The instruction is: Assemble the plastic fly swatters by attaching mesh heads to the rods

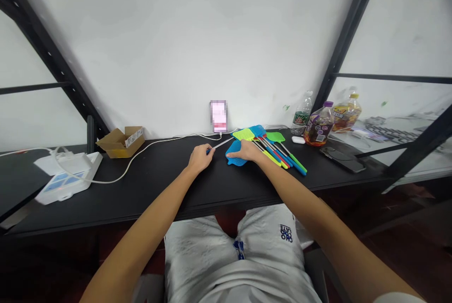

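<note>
My left hand [200,157] is closed around the blue handle [208,151] of a fly swatter. Its thin metal rod [223,143] runs up and right toward the swatter heads; where it ends is hidden. Thumb and fingers of my right hand [248,150] grip a blue mesh fly swatter head [236,160], low over the black desk. I cannot tell whether the rod joins this head. Beside and behind that hand lies a fanned pile of fly swatters, with a yellow head [243,134], another blue head [258,130] and a green head [275,137]. Their coloured handles [295,163] point toward the lower right.
A phone [219,115] with a cable leans on the wall. Left on the black desk [155,185] are an open cardboard box [118,148] and a white power strip [72,176]. Bottles [318,126], a white case [298,139] and a dark phone [342,159] sit right.
</note>
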Motion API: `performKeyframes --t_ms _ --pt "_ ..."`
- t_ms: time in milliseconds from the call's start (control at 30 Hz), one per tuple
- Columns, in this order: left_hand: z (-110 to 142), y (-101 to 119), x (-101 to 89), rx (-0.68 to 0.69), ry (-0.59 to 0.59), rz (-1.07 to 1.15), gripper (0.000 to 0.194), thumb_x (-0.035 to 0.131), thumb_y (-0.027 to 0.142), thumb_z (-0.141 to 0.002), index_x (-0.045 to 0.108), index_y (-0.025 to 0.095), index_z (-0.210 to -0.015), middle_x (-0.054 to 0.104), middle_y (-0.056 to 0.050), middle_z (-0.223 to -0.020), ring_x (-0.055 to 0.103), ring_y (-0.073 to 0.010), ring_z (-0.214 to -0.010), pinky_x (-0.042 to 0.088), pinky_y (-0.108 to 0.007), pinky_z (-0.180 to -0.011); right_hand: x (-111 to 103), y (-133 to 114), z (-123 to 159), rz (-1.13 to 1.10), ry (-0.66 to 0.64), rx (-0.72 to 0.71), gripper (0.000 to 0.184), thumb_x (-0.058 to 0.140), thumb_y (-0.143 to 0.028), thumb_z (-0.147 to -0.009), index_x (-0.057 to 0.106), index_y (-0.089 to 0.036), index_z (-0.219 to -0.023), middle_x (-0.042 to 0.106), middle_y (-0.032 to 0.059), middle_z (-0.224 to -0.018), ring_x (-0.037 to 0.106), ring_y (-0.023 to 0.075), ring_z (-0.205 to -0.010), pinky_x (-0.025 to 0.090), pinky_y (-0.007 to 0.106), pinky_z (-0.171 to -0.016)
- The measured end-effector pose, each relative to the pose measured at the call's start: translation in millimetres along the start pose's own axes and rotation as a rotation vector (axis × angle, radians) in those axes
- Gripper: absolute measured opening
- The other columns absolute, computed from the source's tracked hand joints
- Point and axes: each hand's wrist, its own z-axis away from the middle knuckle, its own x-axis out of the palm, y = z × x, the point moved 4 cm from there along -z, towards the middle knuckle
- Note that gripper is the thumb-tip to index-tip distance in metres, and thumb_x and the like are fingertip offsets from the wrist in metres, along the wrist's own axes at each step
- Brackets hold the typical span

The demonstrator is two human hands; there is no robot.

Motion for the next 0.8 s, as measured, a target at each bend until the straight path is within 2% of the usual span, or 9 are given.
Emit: performKeyframes --t_ms 133,267,567,800 --pt "1.5 1.1 -0.6 0.004 -0.007 -0.014 0.032 0.048 0.045 -0.092 0.068 0.021 -0.085 0.071 -0.007 -0.088 0.064 -0.0230 -0.087 0.045 -0.031 -0.077 -2.3 7.0 -2.4 -0.059 0.074 0.052 0.078 0.065 -0.081 -0.059 0.061 -0.014 -0.099 0.069 0.0162 -0.103 0.065 0.0306 -0.093 0.045 0.031 -0.068" --pt "3.4 3.9 -0.6 0.055 -0.040 -0.017 0.034 0.045 0.046 -0.094 0.067 0.022 -0.085 0.070 -0.006 -0.085 0.063 -0.0220 -0.082 0.042 -0.029 -0.070 -13.8 15.0 -3.1 -0.171 0.168 0.123 0.071 0.057 -0.083 -0.066 0.064 -0.016 -0.088 0.070 0.0131 -0.094 0.065 0.0269 -0.086 0.044 0.030 -0.067" --pt "6.3 14.3 0.3 0.237 -0.065 0.076 0.033 0.045 0.044 -0.094 0.068 0.022 -0.086 0.071 -0.004 -0.089 0.062 -0.0194 -0.081 0.041 -0.028 -0.072 -43.5 42.1 -0.1 -0.242 0.514 0.316 0.070 0.041 -0.080 -0.081 0.063 -0.016 -0.096 0.067 0.0159 -0.094 0.063 0.0281 -0.090 0.046 0.034 -0.075" --pt "6.9 15.7 -0.4 0.266 -0.052 0.100 0.034 0.045 0.045 -0.095 0.068 0.022 -0.086 0.071 -0.003 -0.089 0.063 -0.0190 -0.083 0.043 -0.028 -0.074 -51.5 46.0 5.7 -0.248 0.606 0.372 0.063 0.036 -0.071 -0.090 0.063 -0.014 -0.101 0.068 0.0200 -0.099 0.062 0.0316 -0.097 0.046 0.037 -0.080"
